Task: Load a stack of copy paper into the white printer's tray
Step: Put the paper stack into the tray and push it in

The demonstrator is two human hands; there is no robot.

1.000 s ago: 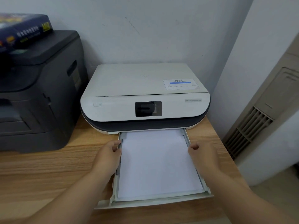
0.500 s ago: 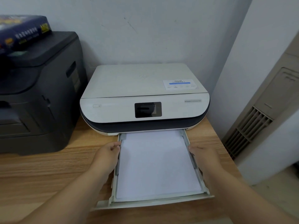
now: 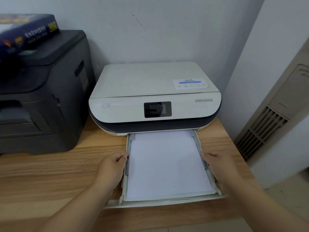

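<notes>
The white printer [image 3: 155, 96] sits on a wooden desk against the wall. Its paper tray [image 3: 167, 200] is pulled out toward me, and a stack of white copy paper [image 3: 167, 163] lies flat inside it. My left hand [image 3: 110, 169] rests against the tray's left rail, fingers curled on the edge. Pressed against the tray's right rail is my right hand [image 3: 217, 166], fingertips at the paper's side. Both hands flank the stack at about mid-length.
A large dark printer [image 3: 41, 97] stands left of the white one, with a blue ream of paper [image 3: 26, 34] on top. The wooden desk [image 3: 41, 173] ends just right of the tray. A beige vented unit [image 3: 270, 123] stands against the right wall.
My right hand has moved in from the desk onto the tray's right rail. My left hand has slid slightly toward me along the left rail. The paper stays in the tray.
</notes>
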